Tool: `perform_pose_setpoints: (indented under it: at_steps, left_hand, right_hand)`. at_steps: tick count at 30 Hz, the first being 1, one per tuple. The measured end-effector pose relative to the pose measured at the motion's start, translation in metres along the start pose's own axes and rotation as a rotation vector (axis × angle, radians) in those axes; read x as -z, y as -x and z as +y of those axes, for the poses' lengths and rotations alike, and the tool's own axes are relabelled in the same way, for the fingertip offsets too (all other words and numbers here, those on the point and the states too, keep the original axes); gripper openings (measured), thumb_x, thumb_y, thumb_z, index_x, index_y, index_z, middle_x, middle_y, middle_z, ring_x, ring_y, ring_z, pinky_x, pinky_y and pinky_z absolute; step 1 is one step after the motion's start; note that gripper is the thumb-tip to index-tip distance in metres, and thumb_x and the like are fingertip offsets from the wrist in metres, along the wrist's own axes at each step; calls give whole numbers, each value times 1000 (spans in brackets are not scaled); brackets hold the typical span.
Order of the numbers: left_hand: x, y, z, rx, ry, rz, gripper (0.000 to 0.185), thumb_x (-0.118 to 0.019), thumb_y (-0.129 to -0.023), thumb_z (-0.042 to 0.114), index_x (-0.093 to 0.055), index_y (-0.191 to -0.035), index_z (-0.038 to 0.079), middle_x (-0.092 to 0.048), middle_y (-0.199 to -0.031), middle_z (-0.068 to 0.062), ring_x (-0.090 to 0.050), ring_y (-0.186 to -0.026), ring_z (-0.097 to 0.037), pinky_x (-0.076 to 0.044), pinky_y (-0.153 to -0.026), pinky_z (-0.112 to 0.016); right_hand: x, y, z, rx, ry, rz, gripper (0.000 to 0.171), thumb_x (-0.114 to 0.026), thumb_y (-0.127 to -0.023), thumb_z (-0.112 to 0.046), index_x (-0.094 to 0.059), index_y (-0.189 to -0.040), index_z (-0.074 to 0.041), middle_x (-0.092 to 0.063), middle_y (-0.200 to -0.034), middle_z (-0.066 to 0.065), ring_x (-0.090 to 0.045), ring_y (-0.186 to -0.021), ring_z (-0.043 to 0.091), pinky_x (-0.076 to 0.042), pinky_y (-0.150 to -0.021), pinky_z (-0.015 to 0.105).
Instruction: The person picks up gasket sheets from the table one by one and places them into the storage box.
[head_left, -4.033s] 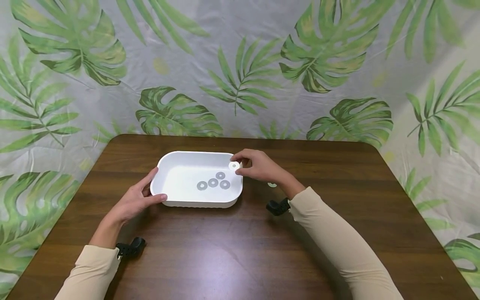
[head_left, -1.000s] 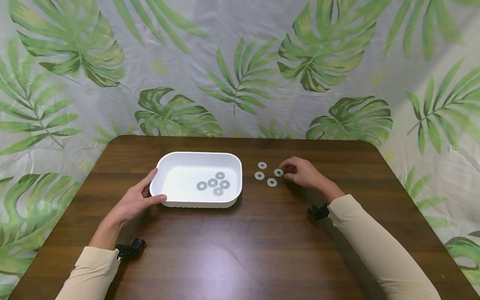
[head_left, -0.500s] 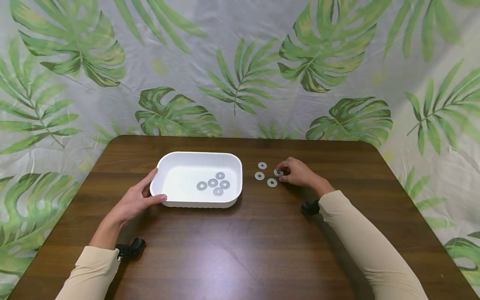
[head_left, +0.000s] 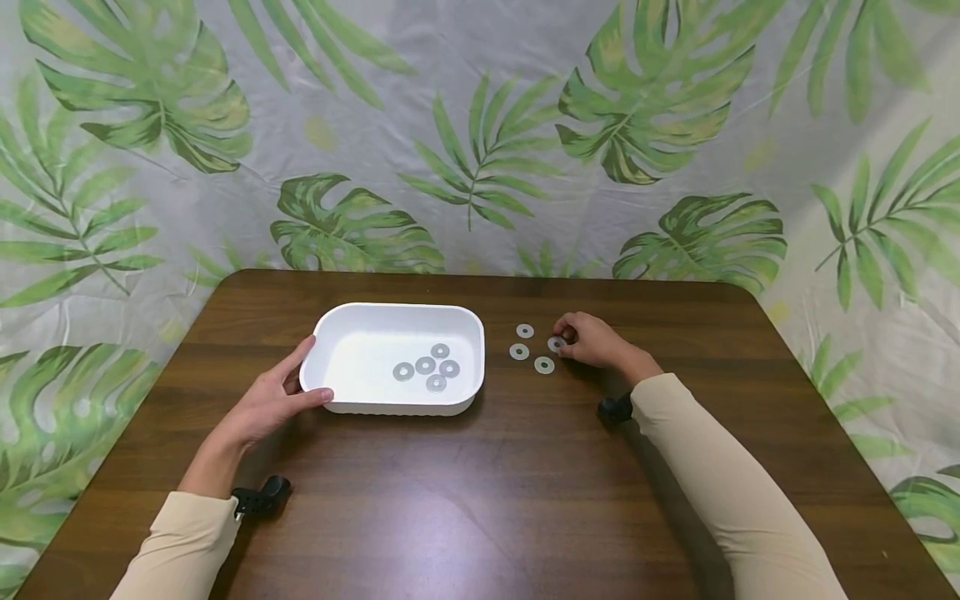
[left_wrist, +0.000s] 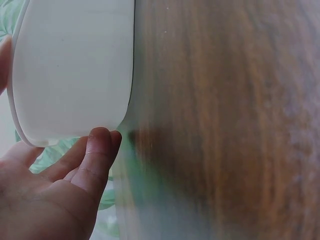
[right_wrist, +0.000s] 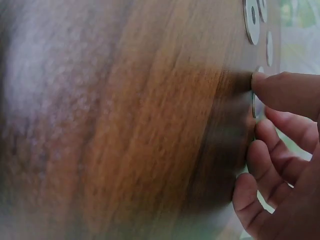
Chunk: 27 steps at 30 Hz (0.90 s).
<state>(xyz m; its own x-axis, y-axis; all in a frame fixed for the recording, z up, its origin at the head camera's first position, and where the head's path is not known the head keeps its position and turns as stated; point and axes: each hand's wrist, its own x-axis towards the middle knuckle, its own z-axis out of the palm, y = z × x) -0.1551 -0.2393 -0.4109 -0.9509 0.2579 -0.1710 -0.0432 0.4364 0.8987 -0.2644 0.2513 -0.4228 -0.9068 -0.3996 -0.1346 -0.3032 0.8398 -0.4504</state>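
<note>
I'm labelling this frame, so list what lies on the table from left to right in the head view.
Left hand → white tray → five washers in the tray → loose washers on the table → right hand.

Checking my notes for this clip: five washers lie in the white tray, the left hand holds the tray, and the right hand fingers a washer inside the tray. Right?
Not quite. The right hand fingers a washer on the table, beside the tray, as the head view shows.
</note>
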Motion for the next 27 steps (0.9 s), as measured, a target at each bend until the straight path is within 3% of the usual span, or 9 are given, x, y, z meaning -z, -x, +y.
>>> perform_pose_setpoints:
  at_steps: [5,12,19,27]
  left_hand:
    - [0,-1,-1,-4,4,-2,98,-73,-91,22,-5,-161,16,-10,-166,-19,-26,-148,-39,-36,-85,-1]
    - [0,-1,0,-8,11,-1,97,-73,-91,21,-6,-161,17,-10,-167,-18,-27,-148,-39,-35,-86,-1]
    - [0,-1,0,-2,15,-6,97,-73,-91,21,-5,-161,18,-10,-167,-18,-26,-148,-39,-35,-86,-1]
    - [0,0,0,1,20,-8,98,-73,-91,21,-5,-161,19,-10,-167,-18,-25,-148,-39,-36,-86,-1]
  right_hand:
    - [1,-1,-2,8,36,-15,27,-68,-91,-12,-65,-113,3,-62,-112,21,-59,-105,34,-48,-94,48]
    - [1,-3,-2,-32,-7,10,24,-70,-87,-8,-56,-106,-2,-66,-101,16,-60,-93,28,-46,-87,43]
    - [-3,2,1,-6,-16,38,26,-70,-89,-10,-57,-111,-4,-67,-106,15,-62,-98,28,-46,-89,45]
    - [1,4,6,26,-60,-23,34,-66,-89,-4,-60,-123,-5,-68,-113,15,-63,-101,28,-48,-89,45]
